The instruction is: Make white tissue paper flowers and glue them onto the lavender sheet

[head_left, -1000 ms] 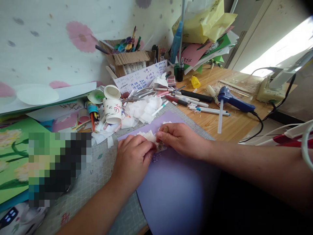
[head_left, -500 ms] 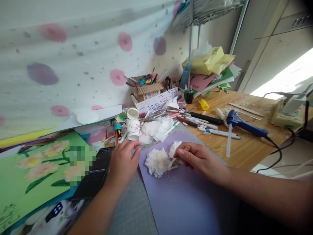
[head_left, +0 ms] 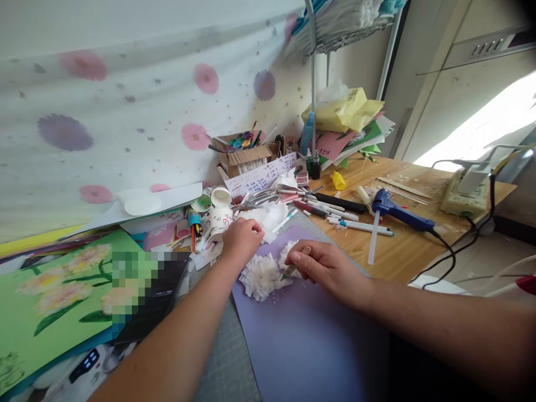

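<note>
A white tissue-paper flower (head_left: 263, 276) lies on a purple sheet of card (head_left: 310, 329) in front of me. My right hand (head_left: 323, 266) rests on the sheet beside the flower, fingers curled round a small thin tool whose tip touches the flower. My left hand (head_left: 242, 239) is stretched forward to the pile of white tissue pieces (head_left: 268, 215) behind the sheet, fingers bent down onto them; what it grips is hidden. A white paper cup (head_left: 220, 217) stands just left of that hand.
A blue glue gun (head_left: 397, 209) with its cable, pens and markers (head_left: 335, 209) lie on the wooden desk to the right. A cardboard box of tools (head_left: 245, 153) and stacked coloured paper (head_left: 347, 125) stand at the back. A green flower painting (head_left: 54, 290) lies at left.
My left hand left the flower, swung out to the left by the cup, then reached forward to the tissue pile. The view tilted up. My right hand stayed by the flower.
</note>
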`<state>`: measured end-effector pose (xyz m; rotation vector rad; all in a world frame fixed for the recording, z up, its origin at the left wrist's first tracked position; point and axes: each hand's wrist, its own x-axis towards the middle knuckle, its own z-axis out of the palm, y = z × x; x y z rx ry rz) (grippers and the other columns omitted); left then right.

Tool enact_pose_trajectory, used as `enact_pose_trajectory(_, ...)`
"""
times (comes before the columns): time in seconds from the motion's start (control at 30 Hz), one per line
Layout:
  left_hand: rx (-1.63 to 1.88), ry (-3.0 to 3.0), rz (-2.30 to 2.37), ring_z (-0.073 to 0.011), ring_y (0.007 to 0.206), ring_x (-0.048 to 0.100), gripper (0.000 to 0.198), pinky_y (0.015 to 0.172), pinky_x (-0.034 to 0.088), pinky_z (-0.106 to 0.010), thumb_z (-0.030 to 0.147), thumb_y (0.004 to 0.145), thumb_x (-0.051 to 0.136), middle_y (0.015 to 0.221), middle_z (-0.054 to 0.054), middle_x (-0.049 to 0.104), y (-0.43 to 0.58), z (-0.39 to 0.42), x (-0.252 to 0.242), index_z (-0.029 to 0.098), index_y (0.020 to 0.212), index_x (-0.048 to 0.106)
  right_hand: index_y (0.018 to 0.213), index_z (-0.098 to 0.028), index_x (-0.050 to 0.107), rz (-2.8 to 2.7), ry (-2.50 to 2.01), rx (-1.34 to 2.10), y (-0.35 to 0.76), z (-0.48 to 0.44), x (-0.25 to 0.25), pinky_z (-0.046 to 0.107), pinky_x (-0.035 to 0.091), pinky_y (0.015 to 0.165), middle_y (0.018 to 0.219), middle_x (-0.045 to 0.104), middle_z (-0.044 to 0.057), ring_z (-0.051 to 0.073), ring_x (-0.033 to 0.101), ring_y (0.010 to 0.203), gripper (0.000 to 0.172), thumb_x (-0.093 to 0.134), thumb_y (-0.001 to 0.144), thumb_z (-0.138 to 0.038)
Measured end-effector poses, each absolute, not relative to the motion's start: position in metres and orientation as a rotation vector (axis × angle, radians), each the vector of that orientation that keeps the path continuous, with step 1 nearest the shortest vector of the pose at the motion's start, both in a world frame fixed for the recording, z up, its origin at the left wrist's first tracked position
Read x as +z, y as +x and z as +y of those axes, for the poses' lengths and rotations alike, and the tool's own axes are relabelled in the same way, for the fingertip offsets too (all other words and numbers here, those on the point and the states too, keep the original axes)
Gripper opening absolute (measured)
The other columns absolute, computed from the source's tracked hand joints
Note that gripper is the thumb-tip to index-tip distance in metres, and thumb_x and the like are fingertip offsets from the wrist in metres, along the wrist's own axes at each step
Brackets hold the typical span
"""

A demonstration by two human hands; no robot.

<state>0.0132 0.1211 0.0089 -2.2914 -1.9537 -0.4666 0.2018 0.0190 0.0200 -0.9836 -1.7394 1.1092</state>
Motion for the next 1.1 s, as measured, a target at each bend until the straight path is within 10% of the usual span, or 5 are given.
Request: enact_pose_trajectory(1.1, -0.651, -2.747, -1.432, -0.0218, 0.082, 0.053, 0.011, 0.075, 0.034, -0.04, 0.013, 0.076, 0.062, 0.082, -0.001, 0.062, -0.002, 0.0, 0.01, 0.022, 0.071, 0.065, 0.075, -0.014, 0.06, -1.842, -1.098, 0.991, 0.198, 0.025, 0.008, 0.022, 0.04, 0.058, 0.064, 0.057, 0.001, 0.011, 0.052, 0.059, 0.024, 0.046, 0.089, -0.028)
